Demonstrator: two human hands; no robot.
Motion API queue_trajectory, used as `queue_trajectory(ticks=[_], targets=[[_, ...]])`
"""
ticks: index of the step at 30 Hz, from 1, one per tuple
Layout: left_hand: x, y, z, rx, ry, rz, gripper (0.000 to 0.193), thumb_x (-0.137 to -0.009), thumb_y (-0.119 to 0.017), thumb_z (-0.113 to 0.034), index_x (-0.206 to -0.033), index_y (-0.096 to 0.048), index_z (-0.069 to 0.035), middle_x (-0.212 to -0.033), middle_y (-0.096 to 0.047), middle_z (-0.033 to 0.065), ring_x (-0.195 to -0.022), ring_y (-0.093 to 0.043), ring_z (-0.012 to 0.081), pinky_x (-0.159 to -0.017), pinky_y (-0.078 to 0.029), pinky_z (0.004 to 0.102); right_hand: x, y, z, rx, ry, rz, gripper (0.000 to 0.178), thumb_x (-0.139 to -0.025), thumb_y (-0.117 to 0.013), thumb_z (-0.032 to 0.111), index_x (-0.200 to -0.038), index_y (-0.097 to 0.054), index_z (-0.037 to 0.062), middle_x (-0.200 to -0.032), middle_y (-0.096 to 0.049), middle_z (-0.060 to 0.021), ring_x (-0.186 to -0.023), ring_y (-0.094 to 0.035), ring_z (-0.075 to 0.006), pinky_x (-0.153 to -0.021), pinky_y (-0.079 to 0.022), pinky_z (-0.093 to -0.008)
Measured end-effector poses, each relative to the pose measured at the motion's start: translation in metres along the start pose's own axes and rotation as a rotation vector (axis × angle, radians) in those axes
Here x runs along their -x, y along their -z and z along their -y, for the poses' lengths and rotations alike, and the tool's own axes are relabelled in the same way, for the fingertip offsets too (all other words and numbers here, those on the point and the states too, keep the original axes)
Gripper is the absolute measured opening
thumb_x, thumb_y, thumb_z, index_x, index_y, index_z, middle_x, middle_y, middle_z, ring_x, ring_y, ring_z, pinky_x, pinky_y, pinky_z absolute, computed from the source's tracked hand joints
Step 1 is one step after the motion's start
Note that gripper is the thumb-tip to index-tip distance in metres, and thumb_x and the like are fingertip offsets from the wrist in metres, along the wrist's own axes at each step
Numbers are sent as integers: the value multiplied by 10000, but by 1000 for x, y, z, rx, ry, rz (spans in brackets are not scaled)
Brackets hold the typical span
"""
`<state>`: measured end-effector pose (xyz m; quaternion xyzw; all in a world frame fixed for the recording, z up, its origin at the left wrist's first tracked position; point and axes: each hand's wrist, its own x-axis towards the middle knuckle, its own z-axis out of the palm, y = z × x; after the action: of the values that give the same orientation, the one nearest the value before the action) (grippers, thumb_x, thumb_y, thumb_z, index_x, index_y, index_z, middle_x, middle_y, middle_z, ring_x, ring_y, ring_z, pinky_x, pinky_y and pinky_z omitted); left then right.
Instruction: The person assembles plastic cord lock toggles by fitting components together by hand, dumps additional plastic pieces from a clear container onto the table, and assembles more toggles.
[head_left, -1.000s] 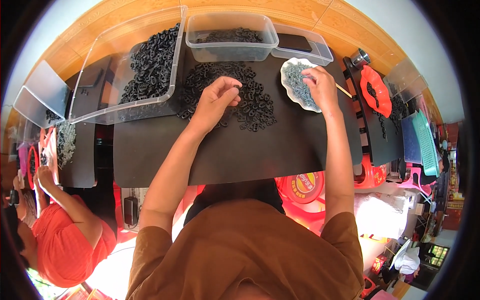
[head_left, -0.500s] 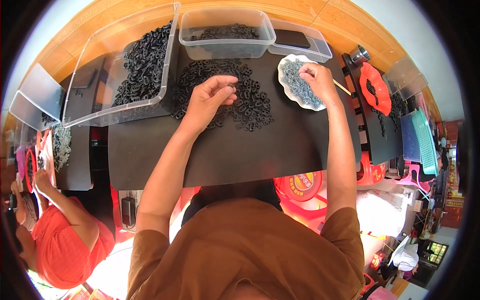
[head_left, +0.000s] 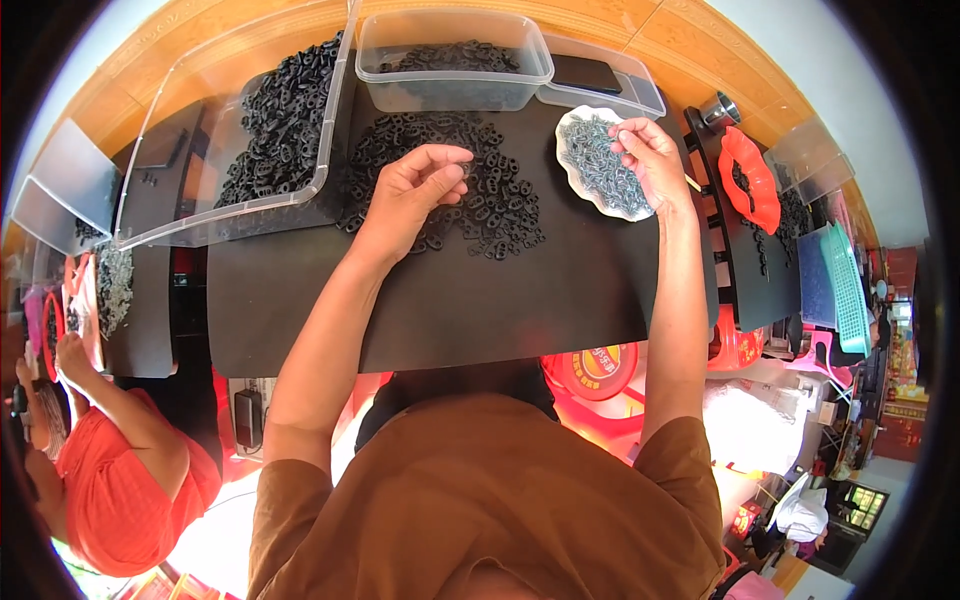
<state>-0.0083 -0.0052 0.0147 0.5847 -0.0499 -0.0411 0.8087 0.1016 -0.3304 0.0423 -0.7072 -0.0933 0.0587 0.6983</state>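
My left hand (head_left: 415,195) is closed in a pinch above a spread of small black looped plastic parts (head_left: 510,205) on the dark table. A small black plastic part shows only slightly at its fingertips, mostly hidden by the thumb and forefinger. On the right, my right hand (head_left: 652,165) hovers over the right edge of a white scalloped plate (head_left: 568,172). Thin silvery metal pieces (head_left: 605,170), like pins or small screws, are heaped in the plate. Thumb and forefinger of the right hand are pinched together; what lies between them is too small to make out.
A large clear bin (head_left: 325,150) of black parts stands at the left. Behind the spread is a smaller clear tub (head_left: 450,95), with a shallow clear tray (head_left: 640,100) beside it. A red scalloped dish (head_left: 750,185) sits farther right. Another person in red (head_left: 135,480) works at the left.
My right hand has lifted off the metal pieces and shifted slightly right, fingers still pinched. The left hand stays nearly in place, turned a little. The whole view has shifted slightly.
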Motion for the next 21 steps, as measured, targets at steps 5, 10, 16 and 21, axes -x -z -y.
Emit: queue_trajectory(ticks=[5,10,16,21], targets=[[-1,1,-1,13,1,7,179,-902,-616,-142,-1057,-645,-56,-889,-621,-13,-798,-577,64,-730,-484,216,-5,2,-10,275,71,-40,26,-869,-618,59,-882,-600,46,-792,-615,5,-676,-543,-53,-607,-419,-187],[-1,2,2,3,-2,16,168,-898,-622,-139,-1046,-645,-63,-886,-621,-13,-796,-578,63,-726,-484,214,-1,-16,-6,759,152,-112,43,-868,-589,26,-834,-563,28,-701,-546,22,-609,-496,-39,-576,-412,-200],[1,-2,3,28,37,81,127,-902,-622,-146,-998,-636,-64,-875,-617,-16,-781,-586,62,-713,-485,209,0,-8,-7,599,139,-157,50,-824,-618,50,-832,-580,19,-689,-597,-3,-622,-561,-73,-603,-456,-235],[2,-8,4,48,74,99,104,-910,-611,-143,-945,-624,-46,-861,-618,-5,-758,-593,67,-692,-491,209,5,-10,-8,424,146,-106,51,-840,-622,35,-825,-573,36,-727,-582,5,-611,-518,-58,-569,-411,-213]])
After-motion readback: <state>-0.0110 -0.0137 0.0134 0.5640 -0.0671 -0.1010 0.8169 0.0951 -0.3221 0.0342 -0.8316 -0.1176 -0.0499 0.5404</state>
